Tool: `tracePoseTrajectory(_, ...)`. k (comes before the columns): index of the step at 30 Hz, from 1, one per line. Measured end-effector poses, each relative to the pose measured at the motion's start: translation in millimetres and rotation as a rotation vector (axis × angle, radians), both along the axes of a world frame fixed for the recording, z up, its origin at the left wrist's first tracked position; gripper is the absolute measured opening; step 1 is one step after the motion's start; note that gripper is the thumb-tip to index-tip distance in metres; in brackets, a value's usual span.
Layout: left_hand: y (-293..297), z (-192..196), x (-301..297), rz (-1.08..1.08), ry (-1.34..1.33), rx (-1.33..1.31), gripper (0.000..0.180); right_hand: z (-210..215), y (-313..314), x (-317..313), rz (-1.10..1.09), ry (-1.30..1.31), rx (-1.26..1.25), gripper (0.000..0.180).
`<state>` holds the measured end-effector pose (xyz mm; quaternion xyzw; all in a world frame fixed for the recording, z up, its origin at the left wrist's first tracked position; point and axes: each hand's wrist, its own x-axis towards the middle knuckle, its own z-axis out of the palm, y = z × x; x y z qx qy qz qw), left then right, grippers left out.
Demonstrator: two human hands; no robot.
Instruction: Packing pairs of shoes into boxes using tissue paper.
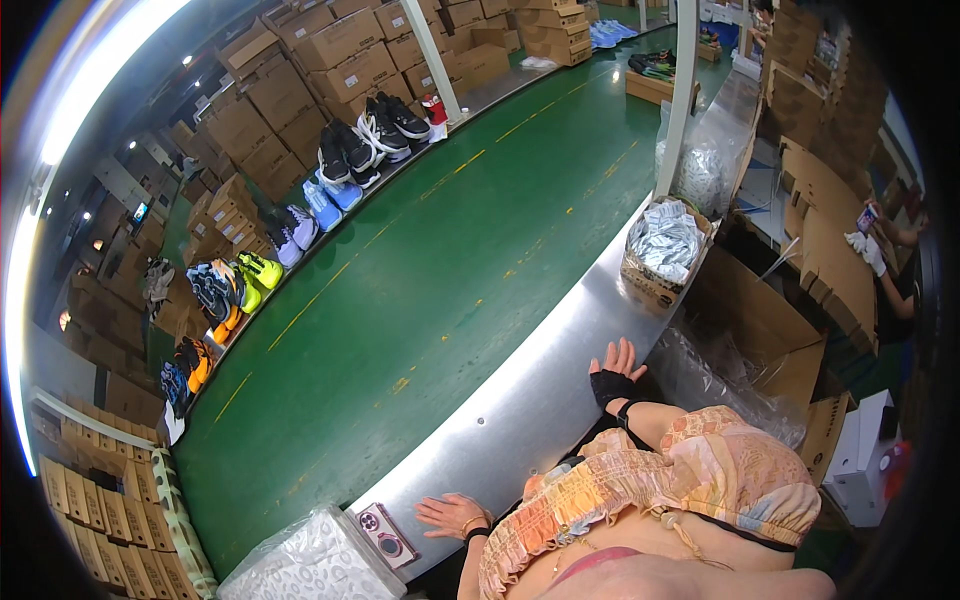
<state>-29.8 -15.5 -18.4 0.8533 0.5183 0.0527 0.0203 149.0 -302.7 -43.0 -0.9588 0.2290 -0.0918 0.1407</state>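
Both hands rest flat on the steel rim (pixel 540 385) along the near edge of the green conveyor belt (pixel 420 290); left hand (pixel 452 515) released, fingers spread, holding nothing, just beside a phone (pixel 387 538) lying at the rim's near-left end; right hand (pixel 615 375), in a dark fingerless wrap, likewise open and empty. Shoes (pixel 345 165) line the belt's far edge, well apart from either hand. Judgement: keep palms on the rim, fingers off the belt surface.
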Motion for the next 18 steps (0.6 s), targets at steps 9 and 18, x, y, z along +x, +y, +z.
tracePoseTrajectory(9,2,-5,-1,0.003,-0.017,0.008,0.047,3,0,0,-0.001,0.019,-0.003,0.053)
tracePoseTrajectory(18,10,-25,-5,0.003,-0.011,0.048,0.047,-1,0,0,0.002,-0.018,-0.007,0.053)
